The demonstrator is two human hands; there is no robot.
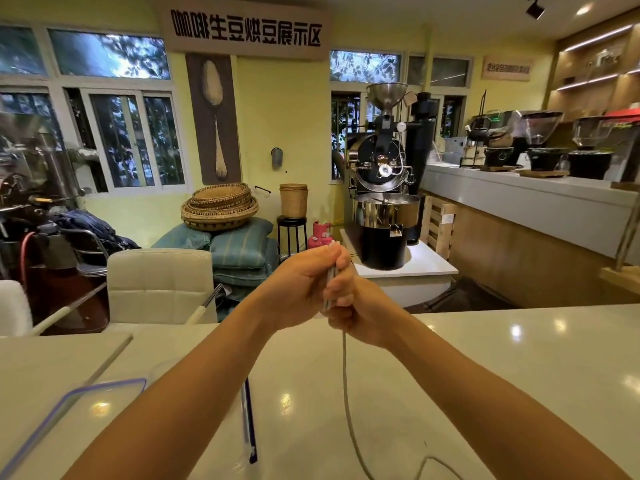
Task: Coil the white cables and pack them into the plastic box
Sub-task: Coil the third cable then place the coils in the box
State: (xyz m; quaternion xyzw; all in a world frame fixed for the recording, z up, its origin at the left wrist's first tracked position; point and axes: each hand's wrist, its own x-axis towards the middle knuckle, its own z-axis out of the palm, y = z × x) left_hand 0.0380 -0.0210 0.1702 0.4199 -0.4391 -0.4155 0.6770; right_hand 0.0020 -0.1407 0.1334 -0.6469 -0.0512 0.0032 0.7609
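Both my hands are raised together above the white table (485,375). My left hand (298,289) and my right hand (349,299) press against each other, gripping folded strands of a white cable (344,382) between them. The loose end of the cable hangs from my right fist and trails onto the table near the bottom edge. A clear plastic lid with a purple rim (69,410) lies at the lower left. The clear plastic box (247,420) with a purple clip sits under my left forearm, mostly hidden.
A white padded chair (159,282) stands behind the table's far edge. A coffee roaster (384,188) stands on a white platform beyond it. A long counter (519,202) with grinders runs along the right.
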